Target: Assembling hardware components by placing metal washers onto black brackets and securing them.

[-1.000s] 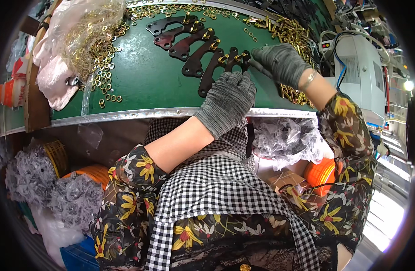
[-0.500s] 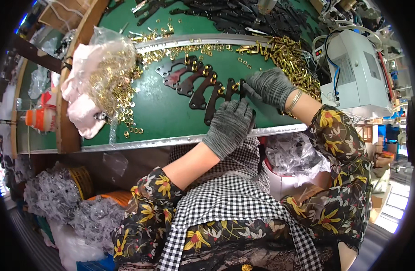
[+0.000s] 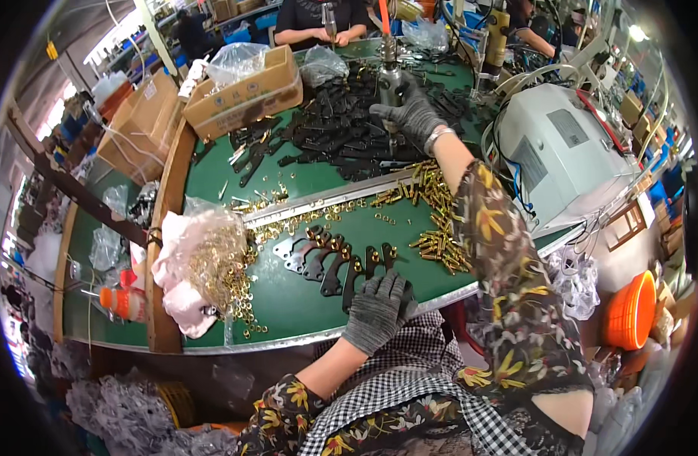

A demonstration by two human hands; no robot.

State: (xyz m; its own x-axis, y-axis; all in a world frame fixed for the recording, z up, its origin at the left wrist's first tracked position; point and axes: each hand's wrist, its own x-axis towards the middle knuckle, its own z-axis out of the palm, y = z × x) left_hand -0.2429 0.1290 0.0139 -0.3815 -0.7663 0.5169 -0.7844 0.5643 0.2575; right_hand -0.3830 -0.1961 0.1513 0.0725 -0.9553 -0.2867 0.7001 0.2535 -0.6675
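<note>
Far forward stretches the right arm [image 3: 509, 258], the right hand [image 3: 419, 114] with its thumb crossing a hanging metal tool [image 3: 389, 80] (gripped or not, I cannot tell); the left hand [image 3: 375, 313], palm down, its grasp hidden, covers part of the black plates [image 3: 332, 277] rowed on the green surface [image 3: 282, 304].

Cardboard box [image 3: 246, 106], grey machine [image 3: 543, 148], orange basket [image 3: 629, 311], perhaps an orange bottle [image 3: 121, 303].

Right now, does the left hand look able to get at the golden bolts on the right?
Probably yes: the left hand lies at the black plates, and bare green tabletop separates it from the nearest golden bolts. The right sleeve beside them might crowd it slightly.
</note>
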